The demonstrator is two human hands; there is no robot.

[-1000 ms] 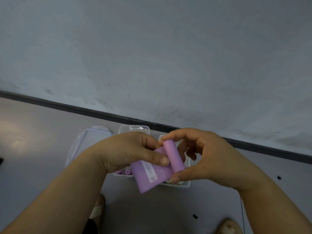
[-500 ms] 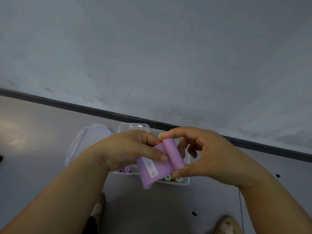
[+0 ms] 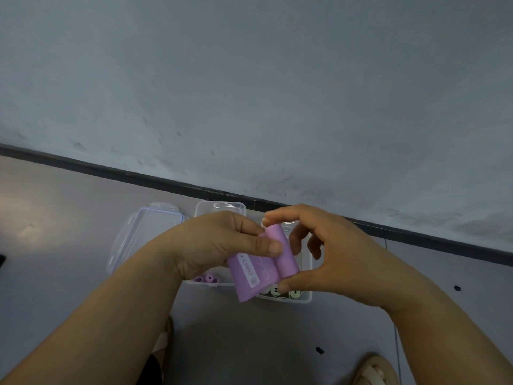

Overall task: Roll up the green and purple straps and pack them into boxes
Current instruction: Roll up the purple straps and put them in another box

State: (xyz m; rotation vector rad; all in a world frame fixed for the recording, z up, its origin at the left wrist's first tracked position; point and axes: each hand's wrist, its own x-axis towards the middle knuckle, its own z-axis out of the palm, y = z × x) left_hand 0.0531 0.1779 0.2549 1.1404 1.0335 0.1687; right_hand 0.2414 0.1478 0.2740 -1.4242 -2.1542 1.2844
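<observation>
I hold a purple strap (image 3: 259,269) in the air over the boxes, partly rolled into a cylinder with a flat tail bearing a white "X-LIGHT" label. My right hand (image 3: 330,259) pinches the roll between forefinger on top and thumb underneath. My left hand (image 3: 219,243) grips the flat tail, its thumb pressing against the roll. Below, a clear box (image 3: 211,282) holds rolled purple straps, mostly hidden by my left hand. Beside it on the right, another clear box (image 3: 306,279) holds rolled green straps (image 3: 294,294).
A clear lid (image 3: 138,237) with blue trim lies left of the boxes on the grey floor. A second lid (image 3: 220,208) lies behind them near the dark skirting at the wall. My sandalled feet (image 3: 373,370) show at the bottom edge.
The loose tail of the purple strap has grown shorter as more of it wound onto the roll. Both hands stayed over the boxes.
</observation>
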